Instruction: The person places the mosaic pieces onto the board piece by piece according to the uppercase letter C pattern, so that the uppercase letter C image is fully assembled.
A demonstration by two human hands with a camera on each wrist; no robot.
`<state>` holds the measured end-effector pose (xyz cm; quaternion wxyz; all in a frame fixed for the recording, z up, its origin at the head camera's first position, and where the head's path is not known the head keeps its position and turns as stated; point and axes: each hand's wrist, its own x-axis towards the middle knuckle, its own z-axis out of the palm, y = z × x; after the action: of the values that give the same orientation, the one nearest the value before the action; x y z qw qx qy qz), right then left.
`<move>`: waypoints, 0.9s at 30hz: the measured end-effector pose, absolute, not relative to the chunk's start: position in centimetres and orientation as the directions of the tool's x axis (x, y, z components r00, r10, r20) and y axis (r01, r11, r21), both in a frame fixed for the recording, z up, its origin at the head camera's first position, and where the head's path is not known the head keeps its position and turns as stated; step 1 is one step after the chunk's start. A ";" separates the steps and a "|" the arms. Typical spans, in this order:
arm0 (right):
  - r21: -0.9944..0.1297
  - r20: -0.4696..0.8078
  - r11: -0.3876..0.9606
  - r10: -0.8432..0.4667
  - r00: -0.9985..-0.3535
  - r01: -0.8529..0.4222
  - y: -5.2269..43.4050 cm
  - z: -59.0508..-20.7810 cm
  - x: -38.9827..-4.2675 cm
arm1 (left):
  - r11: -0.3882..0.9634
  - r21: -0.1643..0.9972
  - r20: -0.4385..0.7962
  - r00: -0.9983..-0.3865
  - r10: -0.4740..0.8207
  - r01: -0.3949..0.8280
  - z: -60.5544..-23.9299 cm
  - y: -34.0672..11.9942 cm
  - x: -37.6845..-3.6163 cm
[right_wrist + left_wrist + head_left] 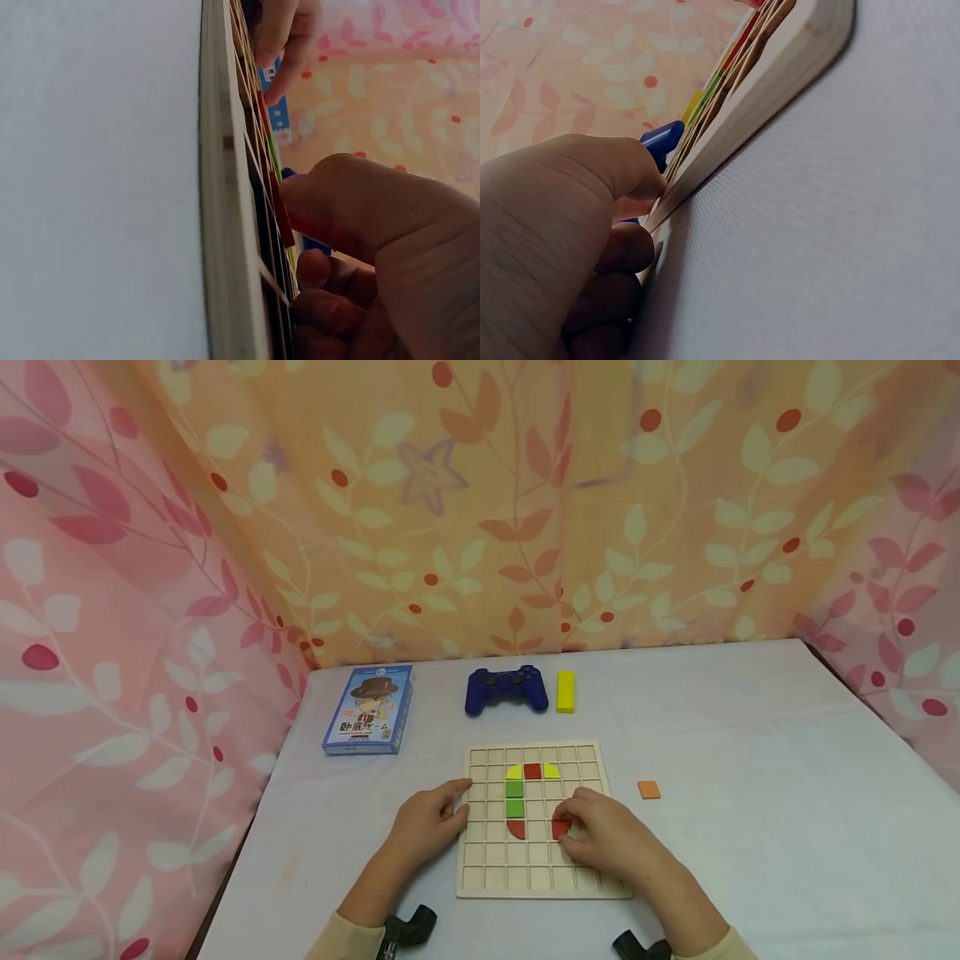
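A pale wooden grid board (487, 881) lies on the table. Set in its cells are yellow quarter-round tiles (551, 771), a red square tile (532, 771), two green square tiles (514, 808) and a red quarter-round tile (516, 829). My left hand (427, 818) touches the board's left edge with thumb and index finger; its other fingers curl low beside the table in the left wrist view. Above the right-hand cells, my right hand (611, 835) pinches another red tile (282, 210) between thumb and index finger, tilted against the grid. The fingers partly cover that tile.
An orange square tile (648, 790) lies right of the board. Behind the board are a blue game controller (507, 690) and a yellow block (566, 692). A blue card-game box (369, 710) sits at the back left. Floral curtains (480, 510) surround the white-covered table (787, 827).
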<state>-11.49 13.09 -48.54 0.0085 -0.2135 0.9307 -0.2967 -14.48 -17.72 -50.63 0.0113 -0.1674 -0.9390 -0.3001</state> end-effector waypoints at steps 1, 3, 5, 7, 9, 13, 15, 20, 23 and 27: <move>-0.559 0.118 0.728 -0.404 -0.907 -0.397 13.1 -48.6 -11.5 | 0.764 0.561 0.121 -0.944 0.307 0.320 -50.6 -17.7 -14.5; -0.566 0.134 0.717 -0.407 -0.904 -0.407 13.2 -48.7 -11.4 | 0.763 0.561 0.124 -0.944 0.306 0.321 -50.6 -17.7 -14.5; -0.585 0.148 0.702 -0.402 -0.904 -0.408 13.2 -48.8 -11.3 | 0.765 0.559 0.125 -0.944 0.304 0.320 -50.6 -17.7 -14.5; -0.608 0.150 0.686 -0.394 -0.907 -0.399 13.3 -48.9 -11.3 | 0.768 0.554 0.128 -0.944 0.303 0.322 -50.6 -17.6 -14.5; -0.629 0.144 0.676 -0.385 -0.912 -0.384 13.3 -49.0 -11.3 | 0.770 0.552 0.127 -0.945 0.301 0.319 -50.6 -17.6 -14.5; -0.640 0.146 0.668 -0.380 -0.913 -0.380 13.4 -49.0 -11.1 | 0.769 0.556 0.126 -0.947 0.297 0.315 -50.7 -17.6 -14.4; -0.640 0.158 0.669 -0.366 -0.917 -0.377 13.6 -48.9 -11.0 | 0.765 0.558 0.135 -0.945 0.297 0.320 -50.7 -17.6 -14.4; -0.642 0.196 0.696 -0.257 -0.946 -0.322 15.3 -48.3 -11.3 | 0.754 0.559 0.160 -0.937 0.309 0.344 -50.6 -17.6 -14.4; -0.610 0.212 0.746 -0.172 -0.962 -0.268 17.0 -47.9 -11.5 | 0.752 0.562 0.157 -0.937 0.312 0.345 -50.5 -17.6 -14.4; -0.566 0.163 0.806 -0.094 -0.982 -0.172 19.3 -47.6 -11.8 | 0.758 0.555 0.154 -0.938 0.310 0.342 -50.5 -17.5 -14.4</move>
<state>-11.81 19.31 -47.60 -0.0638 -0.0701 0.9482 -0.3031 -14.40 -17.54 -50.50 0.0264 -0.1741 -0.9372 -0.3010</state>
